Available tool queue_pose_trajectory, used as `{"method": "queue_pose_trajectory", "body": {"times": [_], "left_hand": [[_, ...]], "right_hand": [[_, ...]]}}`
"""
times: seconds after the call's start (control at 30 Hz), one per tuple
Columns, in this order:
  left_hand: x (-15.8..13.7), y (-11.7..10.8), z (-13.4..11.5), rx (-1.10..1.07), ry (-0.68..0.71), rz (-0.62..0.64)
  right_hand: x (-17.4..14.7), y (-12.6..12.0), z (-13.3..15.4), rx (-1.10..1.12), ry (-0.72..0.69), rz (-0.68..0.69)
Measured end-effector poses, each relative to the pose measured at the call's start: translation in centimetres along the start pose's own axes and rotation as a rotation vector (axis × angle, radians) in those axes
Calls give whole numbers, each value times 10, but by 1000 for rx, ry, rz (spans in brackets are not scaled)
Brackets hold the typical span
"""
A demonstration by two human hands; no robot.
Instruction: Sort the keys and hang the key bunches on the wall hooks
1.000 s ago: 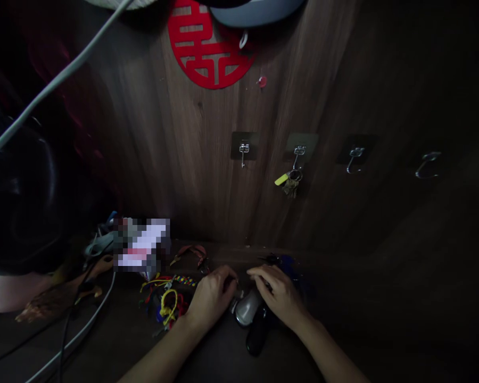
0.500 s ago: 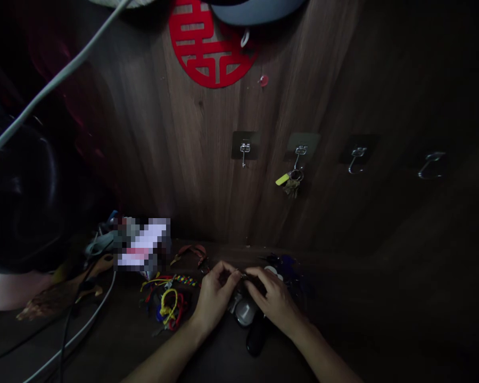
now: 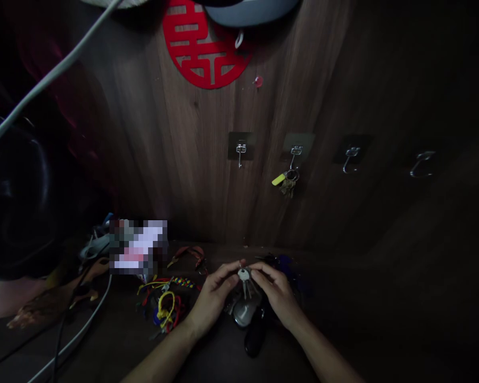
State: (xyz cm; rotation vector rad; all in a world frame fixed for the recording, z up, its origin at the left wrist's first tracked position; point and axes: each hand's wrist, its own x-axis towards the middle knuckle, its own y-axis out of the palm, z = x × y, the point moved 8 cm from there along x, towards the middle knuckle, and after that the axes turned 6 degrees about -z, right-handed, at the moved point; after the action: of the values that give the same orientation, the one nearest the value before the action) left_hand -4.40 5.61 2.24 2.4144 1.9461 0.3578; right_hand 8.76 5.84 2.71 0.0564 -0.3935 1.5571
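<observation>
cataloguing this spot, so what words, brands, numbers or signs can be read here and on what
"喜", probably part of "囍": red cut-out on the wall, cut by the frame and partly behind a grey-blue item.
Pale item: pixelated, unreadable.
Silver key at the fingertips: any marking too small.
Yellow tag on the hook: nothing legible.

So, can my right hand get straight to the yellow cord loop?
Probably not: the left hand lies between the right hand and the yellow cord loop, and both hands are at silver metal keys.
</observation>
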Motion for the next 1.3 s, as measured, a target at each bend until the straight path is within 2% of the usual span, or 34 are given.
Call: {"method": "queue_pose_trajectory", "body": {"times": [0.13, 0.33, 0.43, 0.57, 0.93, 1.13, 1.3], "left_hand": [[-1, 2, 10, -127, -114, -5], [0, 2, 21, -238, -159, -29], [1, 1, 24, -205, -179, -55], [1, 1, 24, -184, -211, -63], [1, 6, 21, -208, -195, 14], [1, 8, 22, -105, -161, 57], [-1, 10, 22, -50, -205, 110]], "right_hand": [[0, -1, -3, 25, 14, -22], [-4, 4, 4, 10, -29, 6], [-4, 5, 7, -39, -60, 1], [-4, 5, 5, 10, -41, 6], [-1, -2, -5, 70, -23, -70], [0, -8, -2, 64, -54, -126], [1, -16, -2, 90, -75, -188]]}}
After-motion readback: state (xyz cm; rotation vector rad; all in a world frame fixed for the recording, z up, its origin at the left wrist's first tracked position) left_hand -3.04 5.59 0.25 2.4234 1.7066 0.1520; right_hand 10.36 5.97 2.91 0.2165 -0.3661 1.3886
